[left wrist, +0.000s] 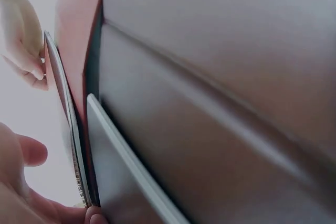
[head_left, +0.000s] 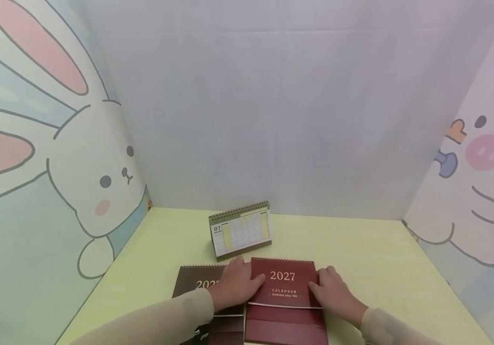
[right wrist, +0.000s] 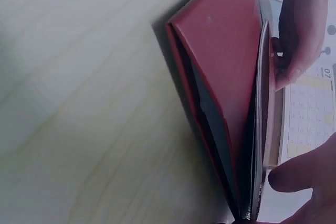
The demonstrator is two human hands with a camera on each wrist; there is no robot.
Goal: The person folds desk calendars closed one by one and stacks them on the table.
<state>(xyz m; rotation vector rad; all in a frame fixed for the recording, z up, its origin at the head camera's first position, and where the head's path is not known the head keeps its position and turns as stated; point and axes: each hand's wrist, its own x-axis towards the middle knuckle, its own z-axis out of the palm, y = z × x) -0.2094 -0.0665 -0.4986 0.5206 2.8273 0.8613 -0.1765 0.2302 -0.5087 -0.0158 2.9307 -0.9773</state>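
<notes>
The red calendar (head_left: pixel 285 299) is resting on the yellow table (head_left: pixel 381 261), and I am gripping its sides, my left hand (head_left: pixel 236 283) at one edge and my right hand (head_left: pixel 336 292) at the other. A brown calendar (head_left: pixel 192 279) is sitting just beside it, and a desk calendar (head_left: pixel 244 232) is standing beyond.

My head feed is bright and evenly lit, slightly soft; beyond the left fingers (head_left: pixel 238 263), the desk calendar (head_left: pixel 244 232) throws only a faint shadow. On the left wrist feed, glare whitens the background around those fingers and the brown calendar (left wrist: pixel 226 124) beside them blurs. Right wrist looks dimmer, shadow edging the red calendar (right wrist: pixel 226 51) near the right fingers (right wrist: pixel 291 178).
</notes>
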